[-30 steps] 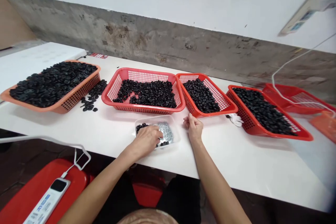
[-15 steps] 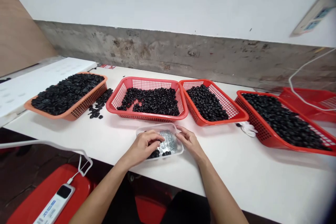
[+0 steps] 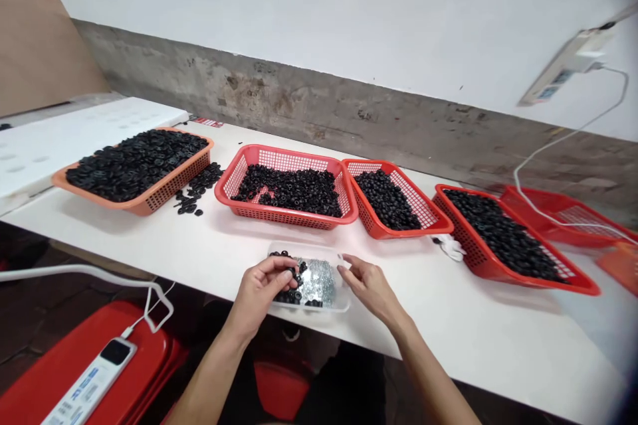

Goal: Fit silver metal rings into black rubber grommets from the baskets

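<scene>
A clear plastic box (image 3: 333, 306) sits near the table's front edge, with shiny small metal pieces (image 3: 319, 281) on its right side and small black rings (image 3: 292, 297) on its left. Over the left part of this box is my left hand (image 3: 262, 289), its thumb and forefinger pinched around what looks like a black ring; the fingers partly hide it. My right hand (image 3: 371, 289) is at the box's right wall, fingers bent and closed on the rim near the far corner.
Behind the box stand red baskets (image 3: 286, 218) (image 3: 399, 234) (image 3: 528, 279) of black rings. An orange basket (image 3: 174, 187) holds flat black pieces, with loose black pieces (image 3: 192, 196) beside it. A white cable (image 3: 518, 172) hangs at right; a power bank (image 3: 92, 382) lies on a red stool (image 3: 134, 332).
My left hand has drawn back left and opened up the view of the black rings. My right hand stays by the box's right rim. The camera view has turned slightly.
</scene>
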The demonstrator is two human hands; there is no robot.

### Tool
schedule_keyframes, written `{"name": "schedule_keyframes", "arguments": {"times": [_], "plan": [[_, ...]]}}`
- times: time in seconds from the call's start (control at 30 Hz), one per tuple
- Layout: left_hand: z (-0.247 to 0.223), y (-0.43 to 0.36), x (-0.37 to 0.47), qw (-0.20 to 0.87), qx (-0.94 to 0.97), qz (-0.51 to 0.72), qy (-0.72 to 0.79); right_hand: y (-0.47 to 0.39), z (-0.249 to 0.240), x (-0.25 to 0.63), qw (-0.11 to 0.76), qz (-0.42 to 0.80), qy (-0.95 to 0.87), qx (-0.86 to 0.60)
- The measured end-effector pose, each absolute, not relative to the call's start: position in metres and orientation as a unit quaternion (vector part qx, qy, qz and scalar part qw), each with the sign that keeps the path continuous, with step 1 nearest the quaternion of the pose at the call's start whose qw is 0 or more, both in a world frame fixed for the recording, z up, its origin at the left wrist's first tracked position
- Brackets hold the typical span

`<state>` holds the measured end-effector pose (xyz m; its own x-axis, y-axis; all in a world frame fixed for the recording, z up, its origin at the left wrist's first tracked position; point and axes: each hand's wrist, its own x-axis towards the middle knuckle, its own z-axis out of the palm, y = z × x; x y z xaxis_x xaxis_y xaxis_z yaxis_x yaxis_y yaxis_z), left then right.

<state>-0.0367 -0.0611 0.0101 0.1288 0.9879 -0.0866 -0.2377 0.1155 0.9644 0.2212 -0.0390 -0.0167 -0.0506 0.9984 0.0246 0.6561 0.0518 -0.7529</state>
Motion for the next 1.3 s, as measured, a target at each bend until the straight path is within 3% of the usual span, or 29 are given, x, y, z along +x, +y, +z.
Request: {"name": "schedule_keyframes", "arguments": {"times": [0.17,0.33,0.5,0.77,0.87,1.07,1.3], "plan": [[0.011,-0.064,-0.039,0.608,0.42,0.522,0.426,-0.043,0.016,0.205,0.235,0.099,-0.791,-0.556],[0.012,-0.065,-0.038,0.602,0.407,0.533,0.434,-0.033,0.03,0.169,0.031,0.147,-0.885,-0.442],[0.01,-0.065,-0.039,0.607,0.414,0.512,0.445,-0.025,0.017,0.15,0.002,0.177,-0.894,-0.412],[0.009,-0.065,-0.041,0.609,0.424,0.493,0.454,-0.022,0.012,0.166,0.07,0.248,-0.868,-0.424],[0.006,-0.065,-0.039,0.594,0.46,0.467,0.466,-0.022,0.014,0.174,0.147,0.336,-0.814,-0.45],[0.008,-0.06,-0.024,0.41,0.606,0.441,0.52,-0.023,0.018,0.174,0.3,0.563,-0.622,-0.453],[0.01,-0.055,-0.005,0.336,0.64,0.473,0.504,-0.019,0.026,0.165,0.35,0.642,-0.536,-0.423]]}}
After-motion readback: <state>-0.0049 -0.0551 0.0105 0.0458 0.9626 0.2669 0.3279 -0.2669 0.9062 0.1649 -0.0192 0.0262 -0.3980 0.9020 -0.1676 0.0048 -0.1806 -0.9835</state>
